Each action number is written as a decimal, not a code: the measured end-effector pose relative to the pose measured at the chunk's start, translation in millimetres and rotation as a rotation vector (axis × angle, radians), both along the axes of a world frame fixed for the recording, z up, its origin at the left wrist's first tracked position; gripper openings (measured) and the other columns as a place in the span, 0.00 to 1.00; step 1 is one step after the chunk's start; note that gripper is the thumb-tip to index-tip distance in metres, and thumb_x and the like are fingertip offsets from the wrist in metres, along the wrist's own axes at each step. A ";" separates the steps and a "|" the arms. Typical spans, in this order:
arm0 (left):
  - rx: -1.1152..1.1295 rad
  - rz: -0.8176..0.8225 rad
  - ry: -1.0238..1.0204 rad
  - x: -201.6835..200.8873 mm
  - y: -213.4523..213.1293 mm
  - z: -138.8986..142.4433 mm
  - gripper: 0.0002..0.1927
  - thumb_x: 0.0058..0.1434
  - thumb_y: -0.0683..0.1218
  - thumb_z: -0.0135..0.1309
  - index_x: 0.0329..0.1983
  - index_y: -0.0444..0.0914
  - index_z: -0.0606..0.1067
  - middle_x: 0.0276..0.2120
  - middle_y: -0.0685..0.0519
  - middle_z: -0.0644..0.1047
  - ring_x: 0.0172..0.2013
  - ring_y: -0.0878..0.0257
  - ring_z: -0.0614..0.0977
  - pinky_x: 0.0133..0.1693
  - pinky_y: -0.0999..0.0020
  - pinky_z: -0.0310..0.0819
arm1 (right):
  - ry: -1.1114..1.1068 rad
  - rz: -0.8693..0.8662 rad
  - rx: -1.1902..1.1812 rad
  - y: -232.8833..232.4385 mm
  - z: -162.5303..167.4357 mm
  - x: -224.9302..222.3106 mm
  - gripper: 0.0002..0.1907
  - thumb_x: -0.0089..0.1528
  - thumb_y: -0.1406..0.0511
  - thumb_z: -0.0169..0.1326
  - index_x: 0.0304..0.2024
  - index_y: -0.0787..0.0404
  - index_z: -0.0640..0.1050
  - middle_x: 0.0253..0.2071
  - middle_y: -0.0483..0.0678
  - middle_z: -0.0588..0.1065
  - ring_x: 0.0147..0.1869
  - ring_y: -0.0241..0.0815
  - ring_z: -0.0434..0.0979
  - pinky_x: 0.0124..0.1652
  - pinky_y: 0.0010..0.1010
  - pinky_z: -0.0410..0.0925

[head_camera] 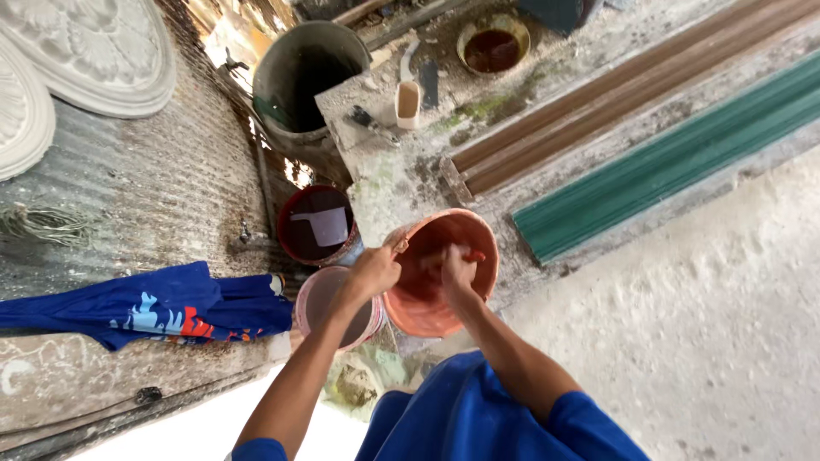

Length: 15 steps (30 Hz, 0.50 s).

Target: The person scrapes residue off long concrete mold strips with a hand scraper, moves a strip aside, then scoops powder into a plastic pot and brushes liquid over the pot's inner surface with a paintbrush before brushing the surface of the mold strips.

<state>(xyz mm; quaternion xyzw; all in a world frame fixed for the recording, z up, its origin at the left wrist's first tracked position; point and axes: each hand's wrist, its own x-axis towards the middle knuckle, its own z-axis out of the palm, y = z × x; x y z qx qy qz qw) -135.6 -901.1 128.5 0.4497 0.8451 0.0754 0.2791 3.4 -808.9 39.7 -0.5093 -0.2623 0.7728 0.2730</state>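
An orange-brown bucket [453, 230] stands tilted at the near edge of a rough concrete bench. My left hand [374, 271] grips its rim on the left side. Down inside the bucket, my right hand [456, 271] is closed around an orange-handled tool [471, 255] whose working end is hidden. The inside of the bucket is coated reddish brown.
A dark red bucket [316, 224] with a white scoop and a pinkish bucket [318, 300] stand left of it. Farther back are a large grey drum [299, 72], a small cup [408, 104] and a bowl of brown liquid [493, 43]. Brown mouldings [598, 107] and green mouldings [675, 162] lie on the bench; blue cloth [162, 307] at left.
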 end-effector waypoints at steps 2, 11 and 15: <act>0.095 -0.060 -0.096 0.4 -0.6 3.6 0.28 0.58 0.43 0.48 0.65 0.44 0.71 0.42 0.33 0.80 0.44 0.38 0.82 0.50 0.47 0.76 | 0.076 -0.116 0.176 -11.8 3.8 -8.0 0.09 0.63 0.64 0.54 0.39 0.64 0.75 0.39 0.55 0.78 0.45 0.52 0.79 0.43 0.41 0.74; 0.254 0.023 -0.068 80.6 -33.0 1.8 0.37 0.62 0.44 0.48 0.76 0.51 0.54 0.65 0.30 0.63 0.46 0.30 0.79 0.48 0.40 0.75 | -0.302 1.219 1.301 35.3 12.0 49.2 0.13 0.63 0.62 0.56 0.47 0.61 0.75 0.45 0.57 0.77 0.50 0.52 0.76 0.47 0.43 0.72; 0.168 0.209 -0.135 121.5 -59.2 -37.4 0.44 0.63 0.46 0.50 0.80 0.51 0.45 0.68 0.25 0.54 0.53 0.26 0.72 0.50 0.40 0.73 | -0.358 0.767 0.944 36.0 -7.7 54.9 0.12 0.64 0.62 0.56 0.47 0.62 0.76 0.44 0.57 0.77 0.49 0.54 0.77 0.46 0.42 0.73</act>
